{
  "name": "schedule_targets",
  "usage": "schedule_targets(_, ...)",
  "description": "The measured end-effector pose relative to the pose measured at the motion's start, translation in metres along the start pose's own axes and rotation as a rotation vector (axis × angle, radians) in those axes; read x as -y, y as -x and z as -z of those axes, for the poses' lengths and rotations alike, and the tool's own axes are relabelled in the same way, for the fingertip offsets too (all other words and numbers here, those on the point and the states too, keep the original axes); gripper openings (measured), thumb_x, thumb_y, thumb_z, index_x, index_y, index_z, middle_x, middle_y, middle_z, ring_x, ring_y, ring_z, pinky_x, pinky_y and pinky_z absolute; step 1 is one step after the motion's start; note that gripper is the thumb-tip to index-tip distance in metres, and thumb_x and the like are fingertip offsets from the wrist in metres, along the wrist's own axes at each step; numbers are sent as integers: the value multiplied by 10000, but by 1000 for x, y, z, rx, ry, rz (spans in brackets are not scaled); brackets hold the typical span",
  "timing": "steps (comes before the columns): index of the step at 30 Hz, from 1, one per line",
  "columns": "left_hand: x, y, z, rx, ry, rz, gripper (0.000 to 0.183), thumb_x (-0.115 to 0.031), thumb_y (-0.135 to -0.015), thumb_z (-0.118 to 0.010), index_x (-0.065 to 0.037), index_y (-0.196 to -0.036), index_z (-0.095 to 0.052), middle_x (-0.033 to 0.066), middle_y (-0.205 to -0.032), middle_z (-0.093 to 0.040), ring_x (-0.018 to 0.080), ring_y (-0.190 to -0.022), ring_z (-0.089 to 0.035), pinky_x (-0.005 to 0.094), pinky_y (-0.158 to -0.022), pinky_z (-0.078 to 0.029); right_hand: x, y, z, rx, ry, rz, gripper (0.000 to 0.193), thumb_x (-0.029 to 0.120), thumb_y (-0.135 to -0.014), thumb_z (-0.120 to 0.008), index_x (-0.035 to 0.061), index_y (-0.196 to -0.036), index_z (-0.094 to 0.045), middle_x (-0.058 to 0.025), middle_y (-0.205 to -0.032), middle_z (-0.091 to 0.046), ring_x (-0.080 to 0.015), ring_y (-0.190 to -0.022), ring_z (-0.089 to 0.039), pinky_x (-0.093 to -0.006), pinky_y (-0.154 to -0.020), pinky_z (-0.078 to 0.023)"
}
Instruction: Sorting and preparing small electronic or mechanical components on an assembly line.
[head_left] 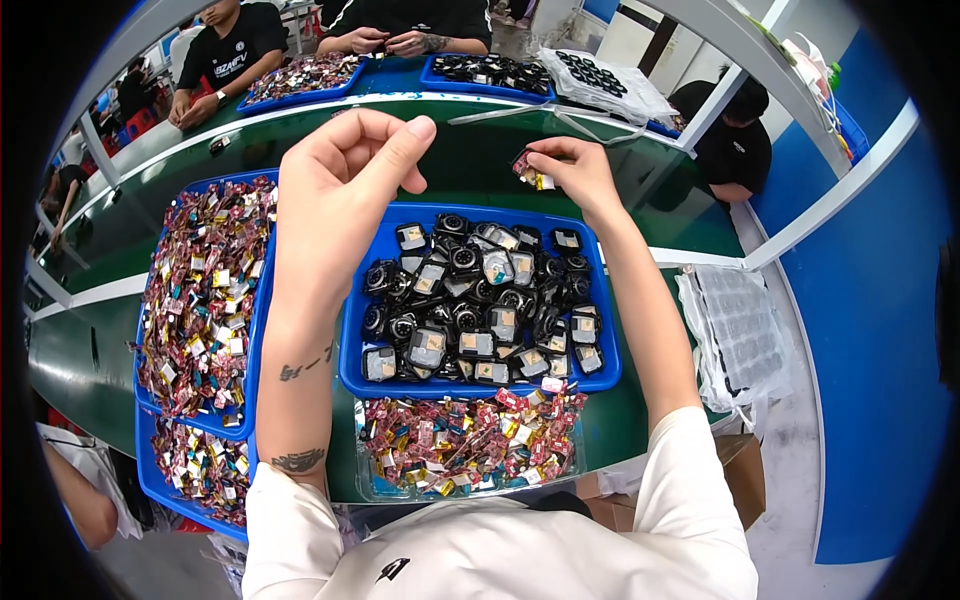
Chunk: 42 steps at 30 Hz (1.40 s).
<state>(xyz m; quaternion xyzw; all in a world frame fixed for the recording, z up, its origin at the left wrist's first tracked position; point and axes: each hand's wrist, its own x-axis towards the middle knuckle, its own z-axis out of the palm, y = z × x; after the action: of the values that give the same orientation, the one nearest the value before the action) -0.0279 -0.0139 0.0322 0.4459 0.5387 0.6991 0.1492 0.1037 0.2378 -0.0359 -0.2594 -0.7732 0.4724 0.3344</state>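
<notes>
In my right hand (583, 178) a small red circuit board with a yellow and white battery (533, 172) is pinched between thumb and fingers, above the far right part of a blue tray (481, 215). My left hand (350, 165) is raised over the tray's far left corner, fingers curled in and thumb against them; whatever it holds, if anything, is hidden. Many black watch cases (465, 316), some showing grey-and-tan insides, fill the tray. Nearest me, a clear tray (372, 487) carries a heap of red circuit boards with batteries (470, 440).
Two blue trays (262, 330) heaped with similar boards stand to my left. Clear plastic trays (740, 335) lie to the right. Metal posts (835, 180) frame the green bench (470, 135). Beyond it, people (405, 30) sit behind more blue trays (490, 78). A cardboard box (740, 475) sits lower right.
</notes>
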Motion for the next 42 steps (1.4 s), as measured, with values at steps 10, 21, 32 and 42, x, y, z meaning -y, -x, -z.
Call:
schedule_targets(10, -1, -2, 18, 37, -148, -74, 358, -360, -869, -660, -14, -795, -716, 0, -637, -622, 38, -621, -520, 184, -581, -373, -74, -52, -21, 120, 618, -124, 234, 194, -706, -755, 36, -877, -741, -96, -795, -715, -176, -713, -684, -288, -678, -525)
schedule_targets(21, -2, 2, 7, 90, -35, 52, 260, -209, -897, -641, 30, -820, -706, 46, -664, -653, 60, -587, -558, 190, -544, -416, 62, 143, -102, 804, 543, 690, 331, 258, -785, -703, 89, -1068, -676, -87, -1185, -581, -275, -1133, -502, -394, -918, -404)
schedule_targets(32, -4, 3, 2, 153, -59, 34, 255, -204, -904, -634, 32, -833, -698, 38, -678, -652, 59, -608, -565, 185, -579, -443, 63, 157, -133, 778, 516, 906, 252, 228, -729, -711, 105, -948, -700, -36, -1150, -589, -209, -1118, -503, -368, -893, -409)
schedule_targets(42, 1, 6, 6, 329, -68, -96, 177, -144, -874, -654, 26, -910, -687, 60, -813, -683, 87, -722, -616, 221, -679, -487, 86, 140, -86, 666, -1, 545, 182, 34, -723, -717, 5, -898, -681, -90, -835, -691, -225, -741, -656, -309, -689, -513)
